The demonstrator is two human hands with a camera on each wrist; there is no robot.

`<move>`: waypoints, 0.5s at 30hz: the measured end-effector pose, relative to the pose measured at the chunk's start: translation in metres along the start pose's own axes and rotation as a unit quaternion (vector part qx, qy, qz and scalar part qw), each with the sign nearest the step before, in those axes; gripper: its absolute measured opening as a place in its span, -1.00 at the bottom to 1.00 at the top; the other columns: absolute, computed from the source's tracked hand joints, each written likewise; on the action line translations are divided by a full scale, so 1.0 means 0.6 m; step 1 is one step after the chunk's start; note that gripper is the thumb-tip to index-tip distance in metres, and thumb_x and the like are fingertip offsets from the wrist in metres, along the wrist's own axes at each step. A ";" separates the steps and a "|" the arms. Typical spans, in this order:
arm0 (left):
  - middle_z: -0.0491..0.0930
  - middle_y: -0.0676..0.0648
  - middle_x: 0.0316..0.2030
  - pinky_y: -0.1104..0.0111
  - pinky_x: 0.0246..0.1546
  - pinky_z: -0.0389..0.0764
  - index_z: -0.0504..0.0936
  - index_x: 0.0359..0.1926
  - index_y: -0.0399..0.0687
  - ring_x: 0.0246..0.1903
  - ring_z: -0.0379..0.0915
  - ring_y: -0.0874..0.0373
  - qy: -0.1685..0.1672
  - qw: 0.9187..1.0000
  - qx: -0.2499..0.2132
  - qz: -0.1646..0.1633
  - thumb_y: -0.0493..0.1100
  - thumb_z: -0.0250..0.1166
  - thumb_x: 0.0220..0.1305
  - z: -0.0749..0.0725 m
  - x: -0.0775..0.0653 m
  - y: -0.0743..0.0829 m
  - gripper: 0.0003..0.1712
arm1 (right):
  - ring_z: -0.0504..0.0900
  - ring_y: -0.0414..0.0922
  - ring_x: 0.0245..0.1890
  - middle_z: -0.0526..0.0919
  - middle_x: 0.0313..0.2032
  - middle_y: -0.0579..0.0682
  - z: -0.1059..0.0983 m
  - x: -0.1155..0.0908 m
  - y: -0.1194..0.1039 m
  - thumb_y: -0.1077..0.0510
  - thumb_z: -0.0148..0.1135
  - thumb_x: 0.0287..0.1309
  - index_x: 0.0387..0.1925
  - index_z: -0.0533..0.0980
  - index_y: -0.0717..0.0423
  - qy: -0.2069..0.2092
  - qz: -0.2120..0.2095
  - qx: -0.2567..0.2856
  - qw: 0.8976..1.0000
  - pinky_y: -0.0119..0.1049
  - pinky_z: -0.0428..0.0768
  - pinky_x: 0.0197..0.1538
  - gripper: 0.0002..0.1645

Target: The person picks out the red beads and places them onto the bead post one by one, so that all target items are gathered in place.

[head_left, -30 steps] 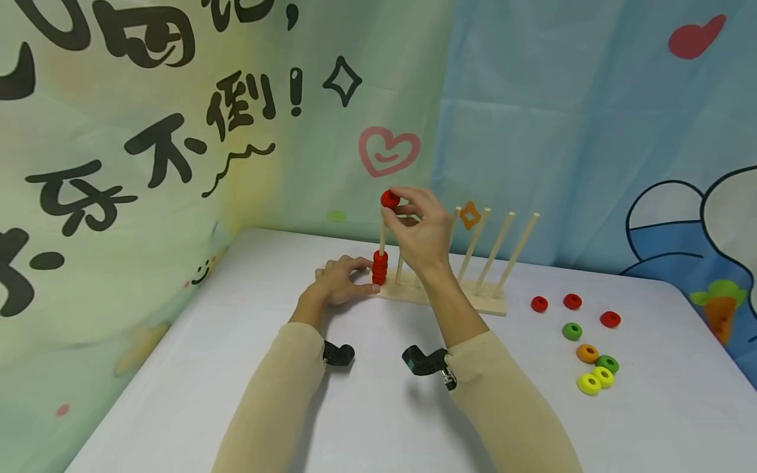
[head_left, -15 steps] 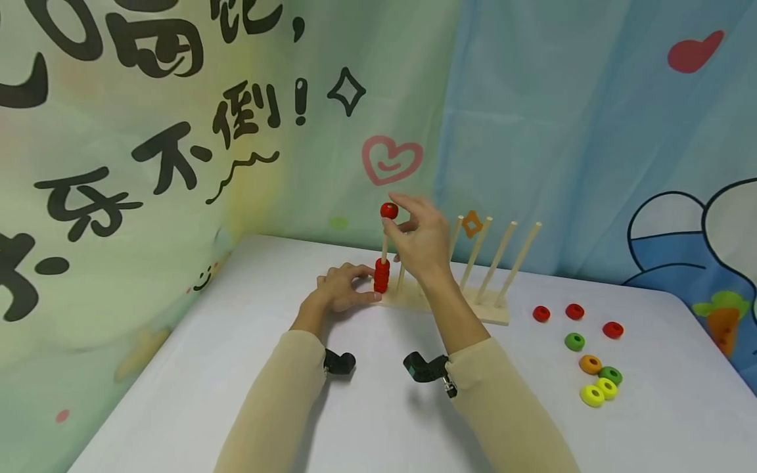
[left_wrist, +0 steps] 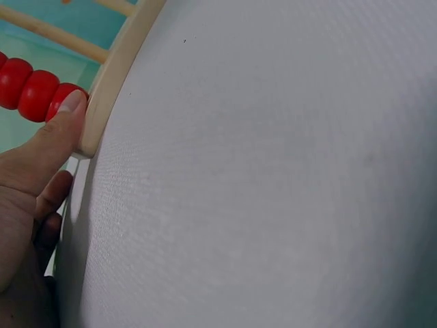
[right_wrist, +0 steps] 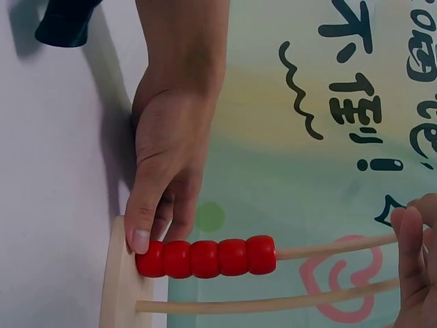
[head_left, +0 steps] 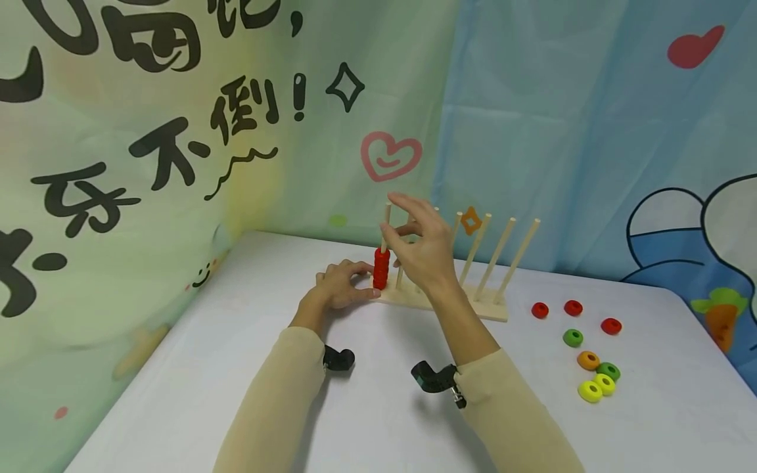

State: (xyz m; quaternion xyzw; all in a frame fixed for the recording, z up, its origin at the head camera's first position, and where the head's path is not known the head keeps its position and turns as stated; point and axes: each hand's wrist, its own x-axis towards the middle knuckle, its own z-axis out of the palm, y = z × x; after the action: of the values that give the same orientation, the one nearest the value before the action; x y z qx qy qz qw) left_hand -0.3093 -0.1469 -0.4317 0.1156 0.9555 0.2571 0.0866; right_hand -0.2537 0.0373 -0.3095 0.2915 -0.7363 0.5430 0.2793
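Note:
A wooden peg stand with a row of upright pegs stands on the table. Several red beads are stacked on its leftmost peg, also plain in the right wrist view as a red stack. My left hand grips the stand's left end, its thumb on the base beside the lowest bead and its other fingers behind. My right hand is beside the upper part of that peg, thumb and index finger spread apart with nothing between them. In the right wrist view only its fingers show, at the right edge.
Right of the stand lie loose beads: red ones, green ones, an orange one and yellow ones. The other pegs carry no beads. A printed curtain hangs behind the white table.
The red bead that my right hand held at the peg's top has been let go and has dropped onto the stack. My right fingers have spread. My left hand keeps its place.

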 end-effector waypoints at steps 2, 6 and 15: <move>0.39 0.05 0.24 -0.06 0.13 0.15 0.45 0.28 0.47 0.19 0.23 -0.09 0.000 1.000 0.002 0.000 0.42 0.32 0.10 0.000 0.001 0.000 -0.29 | 0.71 0.14 -0.40 0.53 0.10 0.19 -0.005 -0.004 -0.016 0.45 0.30 0.13 0.16 0.53 0.27 -0.005 0.007 0.023 1.000 -0.31 0.56 -0.65 -0.49; 0.39 0.06 0.23 -0.05 0.13 0.15 0.45 0.28 0.48 0.18 0.22 -0.07 0.001 1.000 0.005 0.000 0.44 0.31 0.09 0.000 0.002 -0.002 -0.28 | 0.69 0.18 -0.39 0.52 0.04 0.19 -0.014 -0.010 -0.025 0.46 0.28 0.14 0.11 0.54 0.28 -0.016 0.011 0.072 0.997 -0.24 0.61 -0.60 -0.53; 0.38 0.04 0.25 -0.03 0.12 0.16 0.44 0.29 0.48 0.20 0.20 -0.08 0.000 1.000 0.003 -0.004 0.42 0.33 0.09 0.000 0.002 0.002 -0.28 | 0.70 0.10 -0.38 0.55 0.00 0.20 -0.037 -0.034 -0.028 0.49 0.30 0.10 0.00 0.57 0.30 -0.034 -0.005 0.041 0.999 -0.27 0.64 -0.51 -0.62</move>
State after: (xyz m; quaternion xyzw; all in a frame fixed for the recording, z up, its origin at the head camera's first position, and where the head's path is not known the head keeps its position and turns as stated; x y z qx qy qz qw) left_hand -0.3102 -0.1456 -0.4312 0.1123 0.9567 0.2537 0.0877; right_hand -0.2256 0.0571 -0.3082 0.3247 -0.7214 0.5606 0.2446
